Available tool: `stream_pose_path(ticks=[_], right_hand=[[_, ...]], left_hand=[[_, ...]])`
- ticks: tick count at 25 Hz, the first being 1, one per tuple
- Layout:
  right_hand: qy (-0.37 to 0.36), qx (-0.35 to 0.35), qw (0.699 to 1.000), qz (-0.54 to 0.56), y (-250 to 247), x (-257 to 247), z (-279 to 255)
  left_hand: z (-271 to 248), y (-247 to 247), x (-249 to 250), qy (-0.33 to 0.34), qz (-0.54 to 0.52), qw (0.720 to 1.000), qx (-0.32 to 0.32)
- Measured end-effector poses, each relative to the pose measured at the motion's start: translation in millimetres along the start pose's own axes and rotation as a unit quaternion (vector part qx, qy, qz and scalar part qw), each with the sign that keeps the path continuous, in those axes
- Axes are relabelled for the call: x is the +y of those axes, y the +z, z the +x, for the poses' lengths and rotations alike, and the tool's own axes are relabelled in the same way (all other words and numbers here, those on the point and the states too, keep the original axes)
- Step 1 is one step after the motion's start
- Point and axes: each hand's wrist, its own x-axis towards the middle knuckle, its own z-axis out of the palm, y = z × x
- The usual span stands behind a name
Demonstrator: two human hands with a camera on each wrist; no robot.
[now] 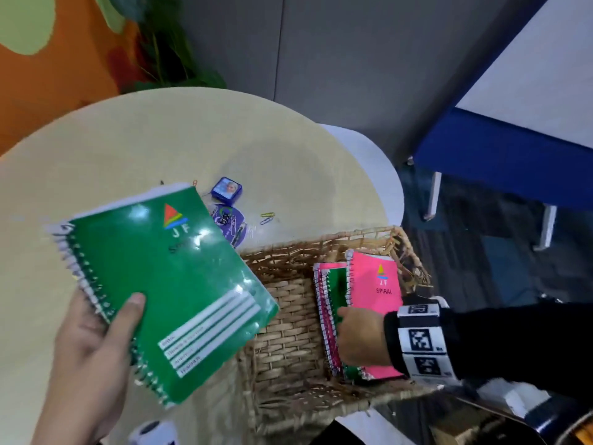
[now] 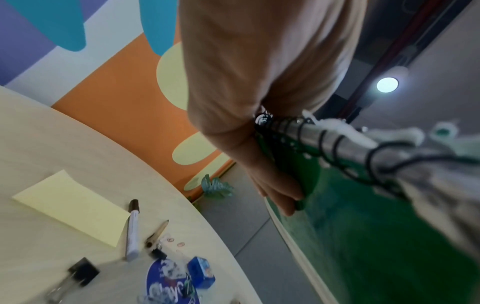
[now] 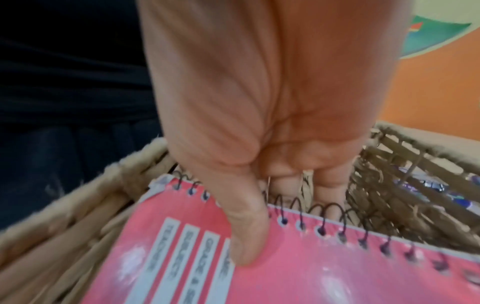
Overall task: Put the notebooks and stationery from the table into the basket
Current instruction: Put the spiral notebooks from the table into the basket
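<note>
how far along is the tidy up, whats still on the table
Done: several notebooks stand in the basket. In hand: the right hand grips the pink notebook there; the left hand holds a green notebook. Left: sticky pad, marker, scissors, clips.

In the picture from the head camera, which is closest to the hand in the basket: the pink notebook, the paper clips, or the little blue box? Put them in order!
Measured from the right hand:
1. Pink notebook, in the basket; the hand holds it.
2. Paper clips, on the table just beyond the basket's far rim.
3. Little blue box, farther back on the table, left of the clips.
</note>
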Motion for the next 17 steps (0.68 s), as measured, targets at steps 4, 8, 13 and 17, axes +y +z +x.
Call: stream_pose_path(ticks=[4, 8, 13, 17], right_hand=[[0.050, 0.157, 0.979, 0.118, 27.1, 4.7, 3.4], [0.075, 0.274, 0.635, 0.719, 16.3, 21.6, -47.2], [0.004, 0.404, 0.220, 0.888, 30.3, -2.6, -67.7], [0.100, 0.447, 0.160, 0.875, 73.1, -17.8, -83.3]], left_hand=[[-15.9, 14.3, -1.0, 0.042, 0.046, 0.996, -0.062], [-27.8, 40.9, -2.5, 0.033, 0.133, 0.978, -0.159], [-45.0, 92.6, 1.7, 0.044, 0.172, 0.940, -0.292], [-40.2, 98.2, -3.6, 0.049, 0.245, 0.894, -0.371]])
